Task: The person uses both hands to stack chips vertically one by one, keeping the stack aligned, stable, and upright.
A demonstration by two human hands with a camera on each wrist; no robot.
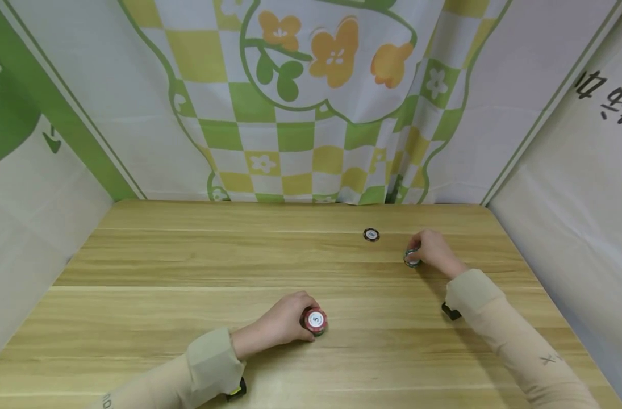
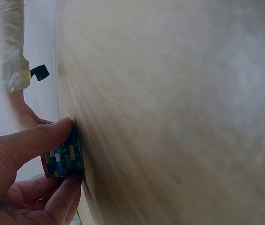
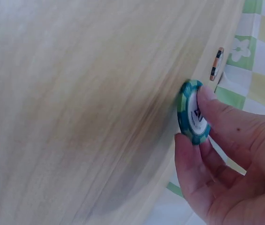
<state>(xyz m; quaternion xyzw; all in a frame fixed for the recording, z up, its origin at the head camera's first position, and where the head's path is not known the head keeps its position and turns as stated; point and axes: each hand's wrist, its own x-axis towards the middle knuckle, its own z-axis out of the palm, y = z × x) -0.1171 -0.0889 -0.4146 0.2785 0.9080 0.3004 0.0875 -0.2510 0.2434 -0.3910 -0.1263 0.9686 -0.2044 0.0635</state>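
My left hand (image 1: 285, 319) grips a short stack of poker chips (image 1: 316, 321) at the near middle of the table. A red chip marked 5 tops the stack, and green and blue edges (image 2: 63, 159) show below it in the left wrist view. Farther back on the right, my right hand (image 1: 433, 253) pinches a green poker chip (image 3: 193, 112) between thumb and fingers. That chip is tilted, its white centre showing beside the thumb. A black and orange poker chip (image 1: 371, 234) lies flat on the table, a little left of and beyond my right hand.
The wooden table (image 1: 188, 255) reaches back to a checked green and yellow curtain (image 1: 295, 136). White cloth walls (image 1: 571, 216) stand along both sides. Dark straps (image 1: 451, 311) hang at the wrists under the beige sleeves.
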